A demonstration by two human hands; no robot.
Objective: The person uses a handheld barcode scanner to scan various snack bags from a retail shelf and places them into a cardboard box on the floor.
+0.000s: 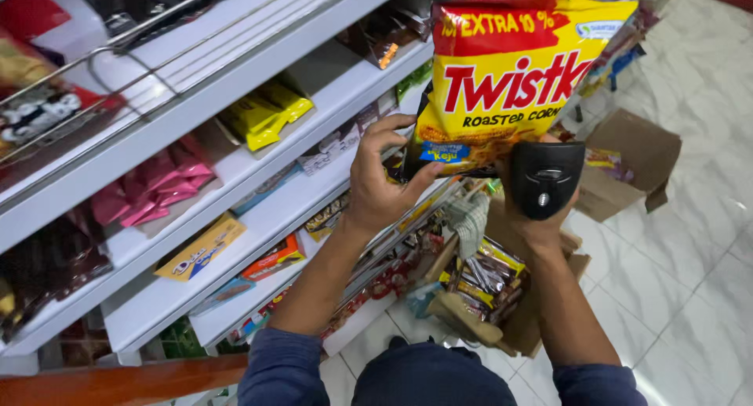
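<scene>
My left hand [382, 178] grips the lower left edge of a large yellow and red snack bag [510, 76], held up in front of the white shelves [235, 84]. In my right hand [541, 225] sits a black handheld scanner [545, 178], its head just under the bag's bottom right corner. Both forearms reach up from dark blue sleeves.
The white shelves at left hold pink packets [153, 188], yellow packets [263, 116], a yellow box [200, 247] and small snack packs. An open cardboard box [486, 284] of wrapped goods stands on the tiled floor below my arms. Another opened carton [627, 167] lies at right.
</scene>
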